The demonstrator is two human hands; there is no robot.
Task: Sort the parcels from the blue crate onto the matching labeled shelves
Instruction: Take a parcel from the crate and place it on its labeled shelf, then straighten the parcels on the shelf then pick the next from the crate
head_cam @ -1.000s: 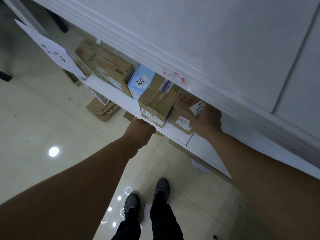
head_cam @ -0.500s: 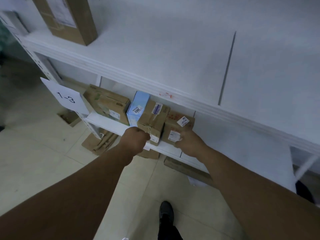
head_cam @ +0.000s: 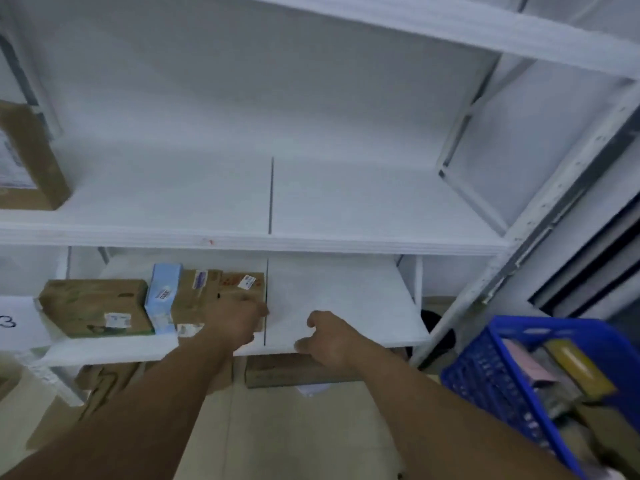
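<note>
On the lower white shelf [head_cam: 346, 306], several parcels stand in a row at the left: a large brown box [head_cam: 93, 306], a light blue box [head_cam: 162, 299], a brown box [head_cam: 195, 292] and a small brown box with a white sticker [head_cam: 242, 282]. My left hand [head_cam: 235, 317] lies against the front of the small brown box, its fingers hidden by blur. My right hand [head_cam: 329, 337] hovers at the shelf's front edge, right of the row, loosely curled and holding nothing. The blue crate [head_cam: 485, 372] at the lower right holds several parcels.
A white paper label [head_cam: 14, 322] hangs at the left end of the lower shelf. One brown box [head_cam: 27, 157] stands on the shelf above, far left. Flat cardboard [head_cam: 277, 370] lies on the floor under the shelf. A white shelf upright [head_cam: 519, 237] slants between shelf and crate.
The view has swung right and up, bringing the blue crate into sight. My right hand has come off the small brown box and moved right. My left hand has shifted right along the row.
</note>
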